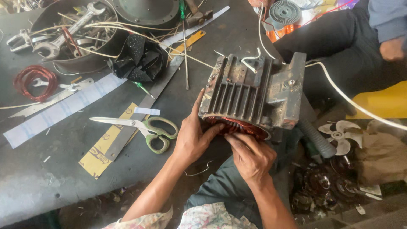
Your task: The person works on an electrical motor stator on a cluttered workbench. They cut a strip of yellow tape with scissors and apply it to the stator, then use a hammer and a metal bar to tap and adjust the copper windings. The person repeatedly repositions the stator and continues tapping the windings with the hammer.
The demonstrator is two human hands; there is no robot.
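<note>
1. Scissors (146, 127) lie near the workbench (38, 186) front edge, just left of the left hand (193, 138); an elbow could knock them off.
2. Left hand, fingers spread, braces the motor housing (250, 93) overhanging that edge; loosened, it may tip.
3. Right hand (251, 156) presses fingertips into the copper windings (237, 126); the wire could nick.

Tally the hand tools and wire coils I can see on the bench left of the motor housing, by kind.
Scissors, green-handled: 1
Open-ended wrenches, one in the metal bowl and one small by the coil: 2
Pliers at the far left edge: 1
Red wire coil: 1
Total: 5
Both hands, left hand and right hand, rest on the motor housing windings.
</note>
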